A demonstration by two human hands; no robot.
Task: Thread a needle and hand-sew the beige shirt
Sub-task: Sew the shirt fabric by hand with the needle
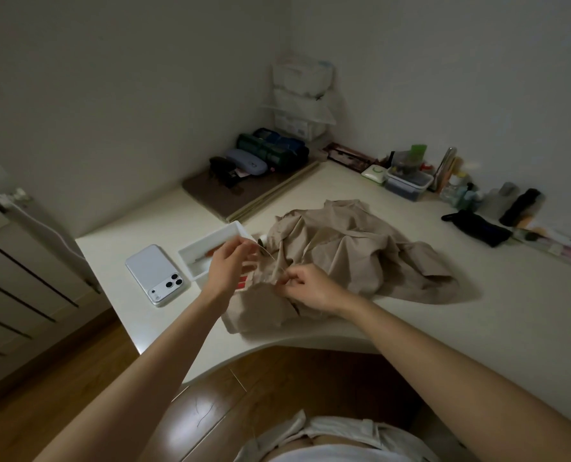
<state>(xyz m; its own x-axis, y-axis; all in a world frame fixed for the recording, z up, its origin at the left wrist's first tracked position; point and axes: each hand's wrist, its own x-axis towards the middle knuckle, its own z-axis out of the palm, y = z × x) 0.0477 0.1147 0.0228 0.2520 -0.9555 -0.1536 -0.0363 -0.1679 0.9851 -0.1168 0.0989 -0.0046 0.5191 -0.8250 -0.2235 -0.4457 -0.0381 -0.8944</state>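
Beige shirt (354,248) lies crumpled in soft folds while left hand (230,265) and right hand (307,288) pinch thin thread (270,256).

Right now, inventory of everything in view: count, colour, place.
crumpled beige fabric shirt: 1, beige, desk centre
thin pale thread: 1, pale, stretched between both hands
shallow white plastic tray: 1, white, left of shirt
white smartphone: 1, white, face down, left of tray
small red packet: 1, red, beneath left hand, partly hidden
clear lidded plastic box: 1, clear, back right by wall
black fabric pouch: 1, black, right of shirt
back-wall clutter: blurred, uncounted
curved cream desk: 1, cream, under everything
left hand: fingers pinch thread, above tray edge
right hand: fingers pinch thread, over shirt
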